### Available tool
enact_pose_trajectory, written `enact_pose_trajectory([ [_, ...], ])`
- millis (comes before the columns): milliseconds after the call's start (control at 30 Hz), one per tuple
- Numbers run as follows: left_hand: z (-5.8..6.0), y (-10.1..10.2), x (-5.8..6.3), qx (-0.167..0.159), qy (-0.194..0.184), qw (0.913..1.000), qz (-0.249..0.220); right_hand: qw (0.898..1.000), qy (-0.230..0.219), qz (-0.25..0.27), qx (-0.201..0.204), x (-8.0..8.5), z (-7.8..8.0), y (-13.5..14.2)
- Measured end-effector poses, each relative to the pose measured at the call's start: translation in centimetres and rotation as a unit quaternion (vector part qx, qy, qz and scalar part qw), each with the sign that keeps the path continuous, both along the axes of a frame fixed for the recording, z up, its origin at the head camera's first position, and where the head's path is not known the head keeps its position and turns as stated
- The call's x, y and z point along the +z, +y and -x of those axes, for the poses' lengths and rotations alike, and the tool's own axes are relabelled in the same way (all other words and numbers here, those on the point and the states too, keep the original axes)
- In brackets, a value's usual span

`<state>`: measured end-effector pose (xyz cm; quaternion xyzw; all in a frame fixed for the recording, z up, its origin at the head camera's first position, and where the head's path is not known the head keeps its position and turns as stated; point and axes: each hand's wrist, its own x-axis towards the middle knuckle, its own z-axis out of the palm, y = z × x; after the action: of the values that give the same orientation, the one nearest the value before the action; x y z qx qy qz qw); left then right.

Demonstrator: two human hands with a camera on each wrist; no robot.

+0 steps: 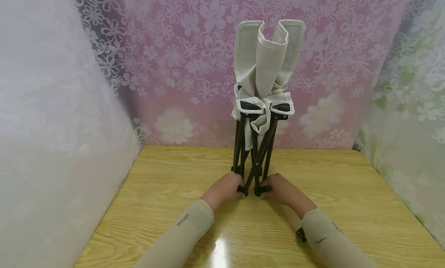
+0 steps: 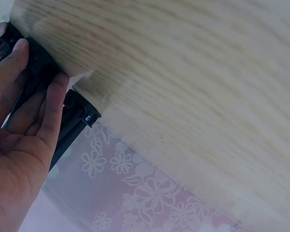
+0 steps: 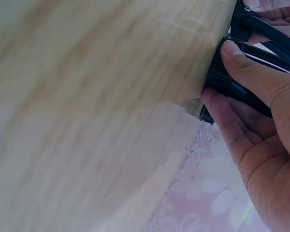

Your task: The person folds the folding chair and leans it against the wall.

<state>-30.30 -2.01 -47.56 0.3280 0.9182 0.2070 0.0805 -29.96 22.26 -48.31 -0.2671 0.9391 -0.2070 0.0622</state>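
Observation:
A small folding chair (image 1: 272,63) stands partly folded on the table, its pale fabric seat and back bunched above dark crossed legs (image 1: 257,163). At the front left foot, my left hand (image 1: 226,187) grips the black plastic end, thumb on one side and fingers on the other. My right hand (image 1: 281,189) pinches the front right foot (image 3: 222,72) in the same way. The two gripped feet stand close together, a narrow gap between them. Behind my left fingers, a rear foot (image 2: 82,108) shows in the left wrist view.
The wooden table (image 1: 167,175) has a glossy grain and a bright reflection near its front. Flowered pink cloth (image 1: 194,67) hangs behind it. Pale sheets (image 1: 69,125) hang at the left and right sides. A small black item (image 1: 301,234) sits by my right forearm.

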Motion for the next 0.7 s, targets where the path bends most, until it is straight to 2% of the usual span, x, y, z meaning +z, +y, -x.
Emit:
enact_pose_trajectory([
  [433, 0.9, 0.3, 0.2, 0.003, 0.003, 1.0, 0.002, 1.0, 0.015, -0.002, 0.007, -0.3, 1.2, 0.3],
  [700, 1.6, 0.6, 0.3, 0.006, 0.004, 1.0, 0.005, 1.0, -0.006, -0.005, -0.007, 0.1, 2.0, 0.3],
])
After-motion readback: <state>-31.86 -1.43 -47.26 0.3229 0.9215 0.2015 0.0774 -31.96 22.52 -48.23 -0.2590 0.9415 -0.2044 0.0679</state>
